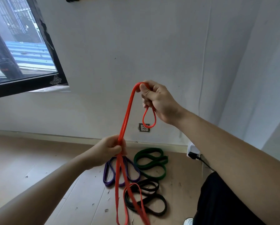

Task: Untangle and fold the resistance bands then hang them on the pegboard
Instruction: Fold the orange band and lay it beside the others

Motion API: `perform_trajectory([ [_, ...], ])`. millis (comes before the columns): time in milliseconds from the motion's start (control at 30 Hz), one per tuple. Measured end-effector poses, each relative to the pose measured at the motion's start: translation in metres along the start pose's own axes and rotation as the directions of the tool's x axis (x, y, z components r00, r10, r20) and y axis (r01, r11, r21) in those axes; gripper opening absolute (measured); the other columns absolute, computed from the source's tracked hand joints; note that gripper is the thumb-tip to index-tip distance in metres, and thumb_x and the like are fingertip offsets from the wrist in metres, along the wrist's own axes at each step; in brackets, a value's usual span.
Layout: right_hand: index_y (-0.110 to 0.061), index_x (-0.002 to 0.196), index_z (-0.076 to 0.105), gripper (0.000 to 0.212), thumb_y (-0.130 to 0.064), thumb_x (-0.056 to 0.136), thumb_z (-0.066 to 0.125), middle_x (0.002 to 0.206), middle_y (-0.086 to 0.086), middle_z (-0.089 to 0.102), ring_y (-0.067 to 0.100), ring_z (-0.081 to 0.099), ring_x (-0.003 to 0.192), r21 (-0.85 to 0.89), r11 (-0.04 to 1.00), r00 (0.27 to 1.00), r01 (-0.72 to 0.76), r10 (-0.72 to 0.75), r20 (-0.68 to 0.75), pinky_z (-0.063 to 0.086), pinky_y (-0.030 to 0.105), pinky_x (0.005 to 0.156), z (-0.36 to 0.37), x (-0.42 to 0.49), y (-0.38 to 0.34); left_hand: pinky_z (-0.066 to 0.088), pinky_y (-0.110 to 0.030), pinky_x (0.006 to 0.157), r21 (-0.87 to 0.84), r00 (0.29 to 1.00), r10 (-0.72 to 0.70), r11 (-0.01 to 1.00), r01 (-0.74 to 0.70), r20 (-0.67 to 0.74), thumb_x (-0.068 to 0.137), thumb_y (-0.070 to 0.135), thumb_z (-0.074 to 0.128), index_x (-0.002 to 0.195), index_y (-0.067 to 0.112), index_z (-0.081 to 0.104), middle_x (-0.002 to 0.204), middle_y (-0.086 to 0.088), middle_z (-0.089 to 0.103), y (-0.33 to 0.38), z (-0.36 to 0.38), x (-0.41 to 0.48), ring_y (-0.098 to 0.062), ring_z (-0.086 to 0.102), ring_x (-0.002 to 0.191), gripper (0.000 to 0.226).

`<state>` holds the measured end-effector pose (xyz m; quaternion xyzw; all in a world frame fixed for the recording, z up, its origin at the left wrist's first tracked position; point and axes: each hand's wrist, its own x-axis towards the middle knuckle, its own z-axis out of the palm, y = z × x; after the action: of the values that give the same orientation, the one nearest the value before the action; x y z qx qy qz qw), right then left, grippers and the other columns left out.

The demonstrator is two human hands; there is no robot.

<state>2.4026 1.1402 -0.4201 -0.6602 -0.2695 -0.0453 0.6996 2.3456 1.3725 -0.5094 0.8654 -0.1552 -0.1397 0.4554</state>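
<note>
A long red resistance band (127,114) stretches between both hands in front of a white wall. My right hand (158,101) is raised and pinches its top fold, with a small red loop hanging below the fist. Lower down, my left hand (110,148) grips the doubled strands, and the rest of the red band trails to the floor. On the floor lie a purple band (108,176), a green band (152,161) and a black band (152,200), loosely coiled and overlapping. No pegboard is in view.
A wall socket (144,127) sits low on the wall behind the red loop. A white plug block with a black cable (193,152) is at the right. A dark-framed window (22,51) fills the upper left. Debris speckles the wooden floor (38,159).
</note>
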Motion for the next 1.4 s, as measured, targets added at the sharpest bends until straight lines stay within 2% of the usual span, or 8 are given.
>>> perform_trajectory([
  [133,-0.010,0.092,0.059,0.021,-0.017,0.107,0.047,0.062,-0.003,0.039,0.014,0.035,0.056,0.134,0.990,0.986,-0.038,0.059,-0.154,0.039,0.027,0.057,-0.022,0.007,-0.002,0.059,-0.049,0.088,-0.060,0.999,-0.047,0.997,0.049,0.025,0.101,0.000,0.040,0.104,-0.004,0.062,0.093,-0.021,0.071,0.003,-0.003,-0.004,-0.039,0.070,0.093,0.022],
  [333,-0.013,0.093,0.064,0.022,-0.019,0.107,0.048,0.064,-0.003,0.044,0.012,0.040,0.055,0.037,0.981,0.945,-0.188,0.191,-0.266,0.041,0.028,0.060,-0.064,0.004,0.033,0.057,-0.037,0.073,-0.224,0.993,-0.032,0.975,0.007,-0.109,0.107,0.004,0.034,0.115,0.003,0.064,0.082,-0.011,0.069,0.008,-0.028,-0.013,-0.031,0.065,0.075,0.031],
  [567,-0.009,0.092,0.068,0.006,-0.004,0.095,0.065,0.075,0.002,0.058,0.014,0.056,0.066,-0.099,0.935,0.939,-0.340,0.332,-0.092,0.053,0.028,0.070,-0.084,-0.003,0.063,0.042,-0.023,0.052,-0.330,0.970,0.028,0.937,-0.109,-0.241,0.098,0.041,0.058,0.108,0.008,0.073,0.066,-0.002,0.047,0.016,-0.044,-0.015,-0.014,0.042,0.054,0.037],
  [800,-0.002,0.099,0.072,0.017,-0.015,0.090,0.075,0.083,0.006,0.067,0.018,0.066,0.077,-0.559,0.725,0.828,-0.402,0.549,0.117,0.054,0.034,0.086,-0.089,-0.012,0.088,0.053,-0.031,0.062,-0.110,0.880,0.088,0.982,-0.156,-0.467,0.103,0.009,0.050,0.103,0.014,0.072,0.076,-0.005,0.072,0.027,-0.047,-0.017,-0.018,0.064,0.062,0.022],
  [900,-0.005,0.099,0.071,0.015,-0.018,0.092,0.073,0.082,0.002,0.060,0.014,0.057,0.078,-0.443,0.792,0.857,-0.420,0.507,0.094,0.052,0.035,0.081,-0.090,-0.009,0.088,0.056,-0.035,0.066,0.064,0.825,0.109,0.994,-0.089,-0.554,0.102,0.005,0.051,0.103,0.024,0.071,0.080,0.001,0.074,0.020,-0.054,-0.016,-0.018,0.066,0.063,0.027],
  [1133,-0.012,0.092,0.067,0.002,-0.010,0.094,0.068,0.068,-0.003,0.045,0.010,0.037,0.057,-0.056,0.893,0.893,-0.447,0.443,-0.077,0.040,0.029,0.066,-0.085,-0.001,0.084,0.041,-0.034,0.064,0.115,0.953,0.046,0.993,-0.012,-0.298,0.105,0.020,0.047,0.101,0.015,0.066,0.079,-0.008,0.055,0.001,-0.059,-0.016,-0.024,0.047,0.069,0.020],
  [1267,-0.012,0.094,0.064,0.003,-0.012,0.097,0.064,0.067,-0.005,0.043,0.009,0.035,0.056,0.051,0.911,0.902,-0.409,0.412,-0.128,0.041,0.028,0.065,-0.081,0.001,0.079,0.050,-0.036,0.060,0.435,0.929,0.226,0.897,-0.082,-0.293,0.097,0.023,0.063,0.101,0.028,0.064,0.071,-0.001,0.061,0.004,-0.056,-0.015,-0.016,0.054,0.058,0.007],
  [1400,-0.013,0.093,0.064,0.005,-0.017,0.097,0.064,0.071,-0.003,0.045,0.009,0.038,0.056,0.072,0.921,0.905,-0.383,0.389,-0.171,0.043,0.029,0.066,-0.083,0.003,0.079,0.055,-0.031,0.062,0.591,0.836,0.427,0.791,-0.160,-0.345,0.099,0.018,0.057,0.119,0.014,0.067,0.075,0.009,0.065,0.003,-0.054,-0.010,-0.005,0.063,0.065,0.023],
])
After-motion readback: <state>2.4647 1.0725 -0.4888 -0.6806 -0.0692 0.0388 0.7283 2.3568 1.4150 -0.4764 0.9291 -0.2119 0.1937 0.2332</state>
